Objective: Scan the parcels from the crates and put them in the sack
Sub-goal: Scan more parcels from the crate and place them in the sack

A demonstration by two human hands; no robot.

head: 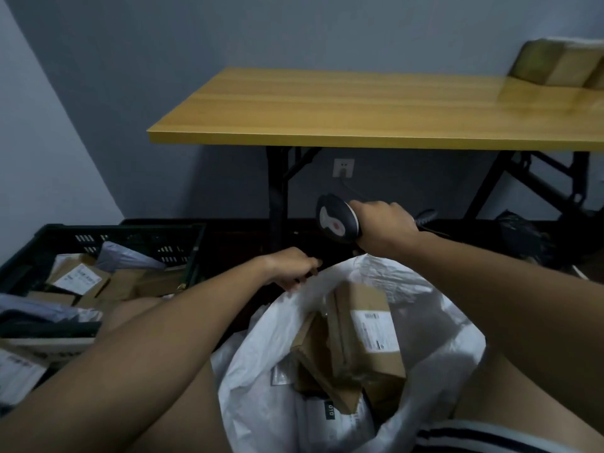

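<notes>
Left hand (291, 269) pinching far rim of crumpled white plastic sack (261, 348); right hand (385, 228) gripping black-and-white handheld barcode scanner (336, 220) above it.
Inside open sack: brown cardboard parcels with white labels (362, 331), standing and tilted. More labelled parcels in black plastic crate (130, 238) at left. Behind: yellow wooden folding table (359, 109) with black legs.

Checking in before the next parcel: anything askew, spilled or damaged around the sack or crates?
Nothing stands out. The left hand holds the white sack's rim open, boxes sit inside it, the right hand grips the scanner, and the crate's parcels lie loosely piled but contained.
</notes>
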